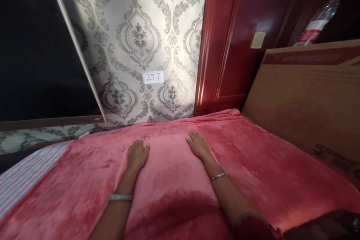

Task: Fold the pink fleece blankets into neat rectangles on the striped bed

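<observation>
Left hand: the left hand [137,156] lies palm down, fingers stretched out and gripping nothing, on the left edge of the pink plush bundle; a pale bangle [120,197] circles its wrist.
Right hand: the right hand [199,146] rests flat near the bundle's far right corner, fingers extended, unclenched; a thin bracelet [218,176] sits behind it.
Pink plush bundle: the pink plush bundle [168,168] spans the space between both sets of fingers and runs back toward the wearer; its near end is shaded, so it may be folded cloth or a cushion.
Pink blanket: the pink blanket [244,157] spreads beneath the bundle, outward past the fingers on either side.
Beyond the fingertips: patterned wallpaper [140,37]; a card [153,77] reading 277.
Right of the right fingers: a large carton [303,97].
</observation>
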The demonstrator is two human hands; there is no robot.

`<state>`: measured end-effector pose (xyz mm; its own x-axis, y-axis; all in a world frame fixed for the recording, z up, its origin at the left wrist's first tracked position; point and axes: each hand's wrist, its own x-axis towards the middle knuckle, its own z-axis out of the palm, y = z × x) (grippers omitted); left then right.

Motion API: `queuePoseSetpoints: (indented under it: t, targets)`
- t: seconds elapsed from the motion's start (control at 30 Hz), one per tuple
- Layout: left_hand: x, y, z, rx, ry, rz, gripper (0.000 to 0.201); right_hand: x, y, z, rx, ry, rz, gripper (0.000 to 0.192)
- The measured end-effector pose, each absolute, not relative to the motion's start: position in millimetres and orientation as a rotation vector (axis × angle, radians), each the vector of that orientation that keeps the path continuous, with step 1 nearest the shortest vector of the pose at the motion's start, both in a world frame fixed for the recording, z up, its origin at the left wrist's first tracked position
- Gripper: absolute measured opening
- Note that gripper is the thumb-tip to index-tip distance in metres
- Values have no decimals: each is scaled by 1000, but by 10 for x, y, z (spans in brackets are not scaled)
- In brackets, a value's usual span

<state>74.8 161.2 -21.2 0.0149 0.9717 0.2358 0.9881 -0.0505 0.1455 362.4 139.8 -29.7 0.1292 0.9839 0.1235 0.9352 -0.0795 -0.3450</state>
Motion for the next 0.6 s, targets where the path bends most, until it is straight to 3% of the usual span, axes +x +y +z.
queuePoseSetpoints:
  t: [0.6]
  targets:
    - [792, 1558, -113, -2193, -2075, -386, 55, 3986, 1174, -173, -2148, -1814, 338, 60]
